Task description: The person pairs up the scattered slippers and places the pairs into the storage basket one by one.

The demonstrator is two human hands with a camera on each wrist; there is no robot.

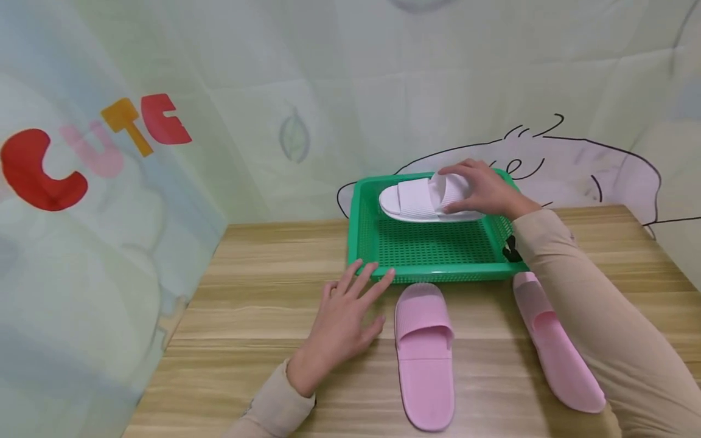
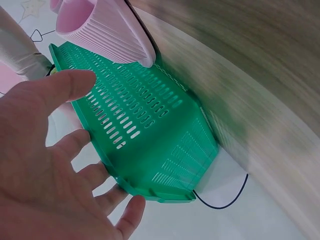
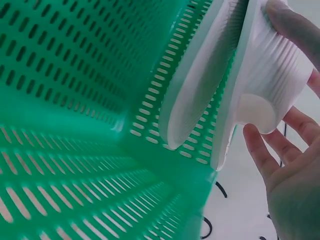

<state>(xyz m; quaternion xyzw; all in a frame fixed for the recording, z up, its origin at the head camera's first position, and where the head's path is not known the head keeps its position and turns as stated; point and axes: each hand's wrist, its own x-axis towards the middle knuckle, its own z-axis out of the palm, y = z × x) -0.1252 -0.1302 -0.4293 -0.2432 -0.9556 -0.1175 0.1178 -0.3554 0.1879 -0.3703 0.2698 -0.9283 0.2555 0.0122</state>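
Observation:
My right hand (image 1: 487, 191) grips a white slide slipper (image 1: 417, 199) across its strap, thumb on the near side and fingers on the far side. This slipper lies level over the back part of a green plastic basket (image 1: 355, 234). In the right wrist view a second white slipper (image 3: 192, 95) stands on edge inside the basket, beside the held one; the head view mostly hides it. My left hand (image 1: 345, 322) is spread at the basket's front left corner, its fingertips right at the rim, holding nothing.
A pink slipper (image 1: 426, 383) lies on the wooden table (image 1: 263, 292) before the basket, toe toward it. Another pink slipper (image 1: 564, 359) lies to the right, partly under my right forearm. A small black object (image 1: 512, 250) shows at the basket's right end. Printed cloth (image 1: 246, 121) hangs behind.

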